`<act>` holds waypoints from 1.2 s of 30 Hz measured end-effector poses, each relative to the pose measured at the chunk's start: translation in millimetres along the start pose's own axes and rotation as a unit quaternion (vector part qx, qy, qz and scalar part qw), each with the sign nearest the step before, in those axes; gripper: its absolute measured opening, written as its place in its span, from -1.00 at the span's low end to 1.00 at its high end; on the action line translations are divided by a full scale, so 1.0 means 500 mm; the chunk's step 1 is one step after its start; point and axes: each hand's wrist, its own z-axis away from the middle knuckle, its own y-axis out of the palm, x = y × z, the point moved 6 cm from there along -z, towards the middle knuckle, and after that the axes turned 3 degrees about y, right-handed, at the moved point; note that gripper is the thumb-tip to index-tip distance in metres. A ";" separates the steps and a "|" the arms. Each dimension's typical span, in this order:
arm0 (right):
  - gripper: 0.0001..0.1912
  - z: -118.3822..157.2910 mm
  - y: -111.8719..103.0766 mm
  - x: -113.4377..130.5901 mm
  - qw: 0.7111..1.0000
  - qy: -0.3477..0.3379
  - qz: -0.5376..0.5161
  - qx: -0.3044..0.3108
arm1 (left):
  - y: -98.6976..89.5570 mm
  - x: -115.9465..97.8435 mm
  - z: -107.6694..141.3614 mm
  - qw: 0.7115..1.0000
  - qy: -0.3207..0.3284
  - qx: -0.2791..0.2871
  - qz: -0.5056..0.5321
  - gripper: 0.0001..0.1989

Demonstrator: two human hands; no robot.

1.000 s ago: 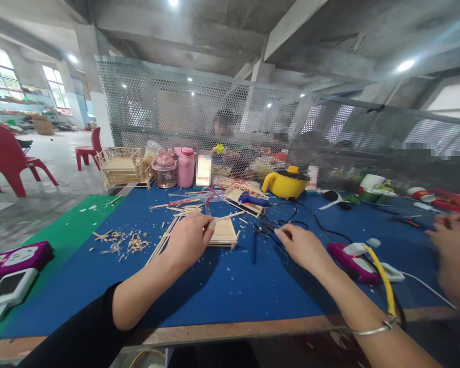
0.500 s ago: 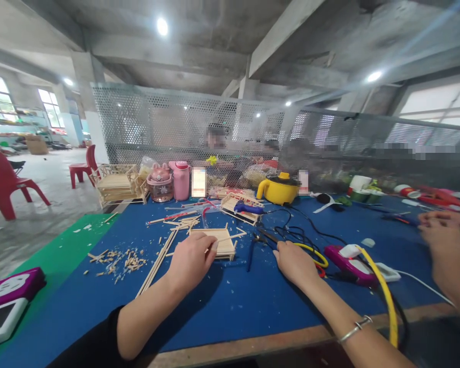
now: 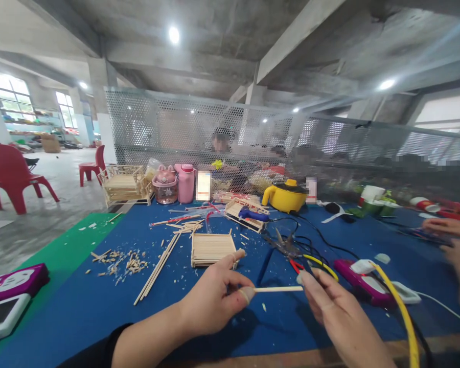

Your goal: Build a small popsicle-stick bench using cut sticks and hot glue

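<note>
My left hand (image 3: 224,291) pinches one end of a thin wooden stick (image 3: 278,290) between thumb and fingers, above the blue tabletop. The stick's other end reaches my right thumb. My right hand (image 3: 333,304) is closed around one handle of a pair of pliers (image 3: 285,245). The pliers' jaws are spread and their other blue handle (image 3: 266,266) slants down to the left. Just beyond my left hand stands a small slatted wooden frame (image 3: 212,248) with short corner posts. Longer sticks (image 3: 159,271) lie left of it.
Wood offcuts (image 3: 132,261) litter the left side. A blue glue gun (image 3: 253,214) rests on another wooden frame (image 3: 237,212). Behind are a yellow pot (image 3: 285,197) and pink bottle (image 3: 186,184). Cables and a purple power strip (image 3: 362,276) lie right, near a co-worker's hands (image 3: 458,250).
Both hands have drawn back toward me. The stick has moved from over the small frame to between my hands. The pliers have shifted right with my right hand, their jaws now spread.
</note>
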 end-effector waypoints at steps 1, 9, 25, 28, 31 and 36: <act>-0.57 0.014 0.021 -0.013 0.996 0.056 -0.063 0.019 | 0.005 0.003 0.000 1.000 -0.010 0.017 0.013 -0.82; -0.68 0.069 0.077 0.007 0.950 0.076 -0.279 0.119 | 0.006 0.003 -0.003 0.995 0.030 0.069 0.061 -0.74; -0.32 0.090 0.083 -0.041 0.841 0.151 -0.453 0.253 | 0.010 -0.034 0.010 0.963 0.035 0.220 0.152 -0.67; -0.66 0.094 0.106 -0.025 0.810 0.158 -0.505 0.253 | 0.010 -0.034 0.009 0.964 0.032 0.212 0.159 -0.65; -0.79 0.104 0.138 -0.010 0.817 0.162 -0.490 0.257 | 0.023 -0.015 0.009 0.970 0.013 0.194 0.146 -0.62; -0.56 0.098 0.157 0.012 0.850 0.129 -0.399 0.319 | 0.044 0.003 0.014 0.967 0.008 0.203 0.151 -0.61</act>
